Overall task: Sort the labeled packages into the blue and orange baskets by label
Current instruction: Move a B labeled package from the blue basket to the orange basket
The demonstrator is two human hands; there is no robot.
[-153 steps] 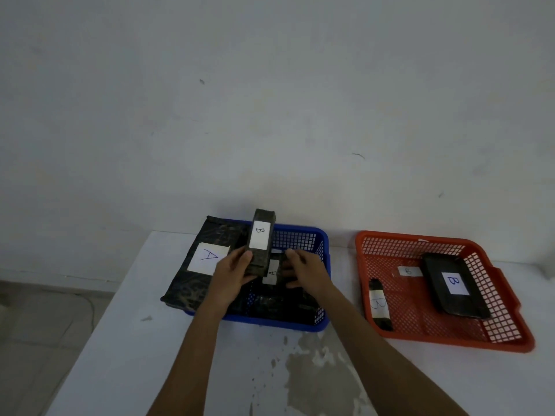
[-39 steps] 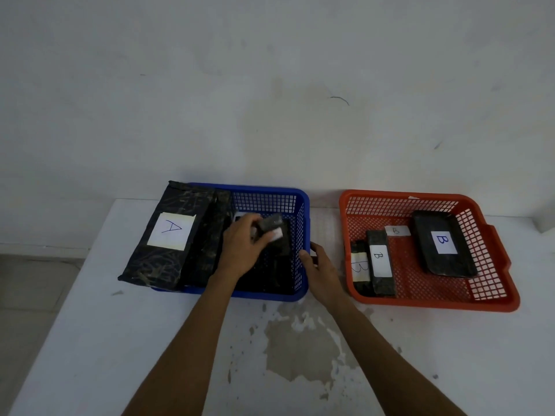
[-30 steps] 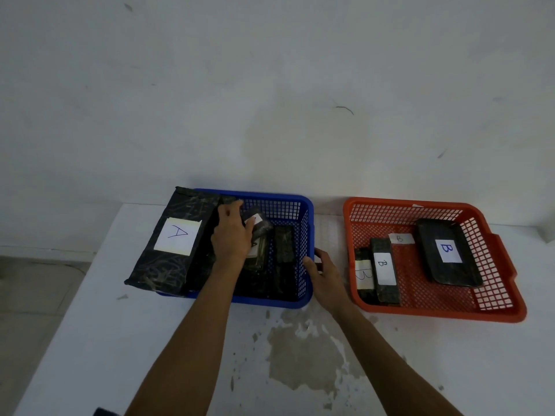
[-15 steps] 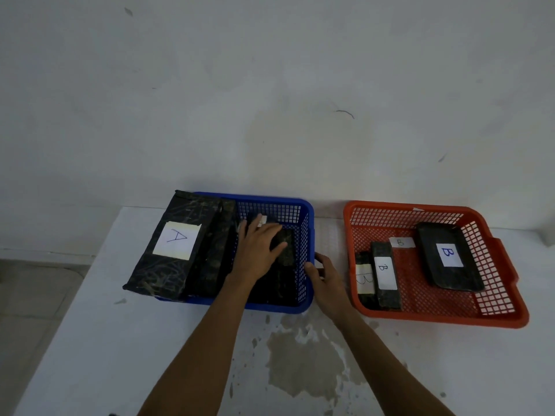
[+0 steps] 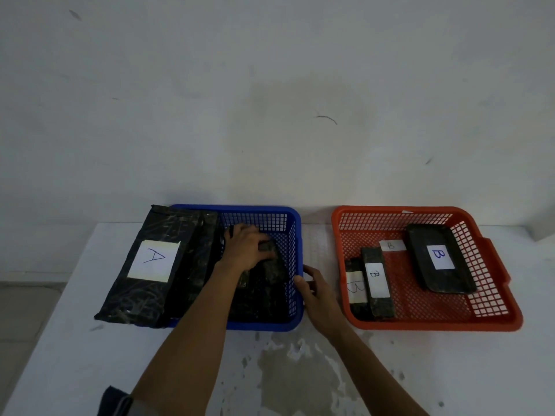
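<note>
The blue basket (image 5: 295, 219) holds several black wrapped packages. A large one with an "A" label (image 5: 141, 295) leans over its left rim. My left hand (image 5: 244, 247) is inside this basket, fingers curled over a small black package (image 5: 268, 246) lying on the others. My right hand (image 5: 315, 292) rests against the outside of the basket's right wall with relaxed fingers. In the orange basket (image 5: 435, 324) lie a flat black "B" package (image 5: 450, 283), a long "B" bar (image 5: 381, 307), a small "B" roll (image 5: 356, 307) and a loose "B" label (image 5: 390, 245).
Both baskets stand on a white table (image 5: 75, 370) against a white wall, with a narrow gap between them. A worn grey patch (image 5: 294, 379) marks the tabletop in front. A dark bit of cloth (image 5: 114, 403) shows at the bottom edge.
My left hand carried a small labelled package over the blue basket and lowered it among the others; its fingers have now curled. My right hand stayed at the basket's right wall.
</note>
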